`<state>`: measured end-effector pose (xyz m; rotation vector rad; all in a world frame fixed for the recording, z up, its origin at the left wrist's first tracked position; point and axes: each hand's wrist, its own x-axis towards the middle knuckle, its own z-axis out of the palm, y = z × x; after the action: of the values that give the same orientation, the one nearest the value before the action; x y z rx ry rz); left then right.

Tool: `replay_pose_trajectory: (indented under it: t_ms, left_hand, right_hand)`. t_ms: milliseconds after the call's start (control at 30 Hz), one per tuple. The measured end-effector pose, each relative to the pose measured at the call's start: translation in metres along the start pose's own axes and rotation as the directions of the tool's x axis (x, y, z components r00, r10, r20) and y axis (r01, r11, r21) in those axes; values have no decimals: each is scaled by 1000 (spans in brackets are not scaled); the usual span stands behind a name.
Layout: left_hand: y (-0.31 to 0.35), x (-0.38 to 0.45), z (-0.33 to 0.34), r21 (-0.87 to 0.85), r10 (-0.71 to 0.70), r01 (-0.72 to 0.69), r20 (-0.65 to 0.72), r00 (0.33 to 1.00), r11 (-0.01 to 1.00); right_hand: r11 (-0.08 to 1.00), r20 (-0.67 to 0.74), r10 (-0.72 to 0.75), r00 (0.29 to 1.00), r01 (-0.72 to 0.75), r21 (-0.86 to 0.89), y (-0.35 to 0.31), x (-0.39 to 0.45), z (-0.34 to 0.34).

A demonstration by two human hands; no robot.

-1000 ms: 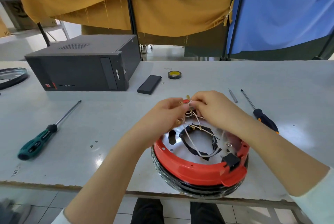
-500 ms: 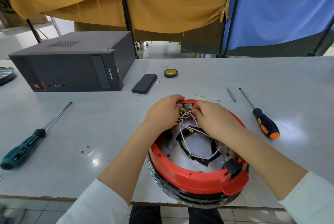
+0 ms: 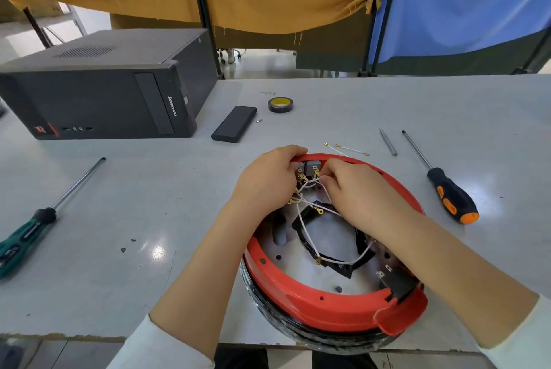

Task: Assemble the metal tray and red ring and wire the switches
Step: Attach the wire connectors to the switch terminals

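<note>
The red ring [image 3: 322, 307] sits on the shiny metal tray [image 3: 301, 274] at the table's front edge. Two grey switches [image 3: 310, 166] with brass terminals are set in the ring's far side. White wires [image 3: 307, 230] with brass lugs run from them across the tray. My left hand [image 3: 267, 182] grips the ring's far rim beside the switches. My right hand [image 3: 354, 192] pinches a white wire end at the switch terminals. A black part [image 3: 398, 285] sits in the ring at the near right.
A black computer case [image 3: 98, 94] stands at the back left. A black slab [image 3: 234, 124] and tape roll [image 3: 280, 104] lie behind the ring. Spare wires [image 3: 348, 149], a bit [image 3: 389, 143] and an orange-black screwdriver [image 3: 447, 192] lie right; a green screwdriver [image 3: 35, 222] lies left.
Both hands have come down from above the ring to its far rim. The switches, held up with the wires a second ago, now sit in the ring.
</note>
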<state>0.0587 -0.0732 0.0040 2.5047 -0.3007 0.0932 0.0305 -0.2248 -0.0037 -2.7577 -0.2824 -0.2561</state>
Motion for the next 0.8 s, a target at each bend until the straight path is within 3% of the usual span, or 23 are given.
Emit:
replay_pose_trajectory:
  t_ms: [800]
  left_hand:
    - [1,1,-3,-33,-25,26,15,1000,999]
  right_hand:
    - [999,18,13,1000,-12,-41,-5,1,-2]
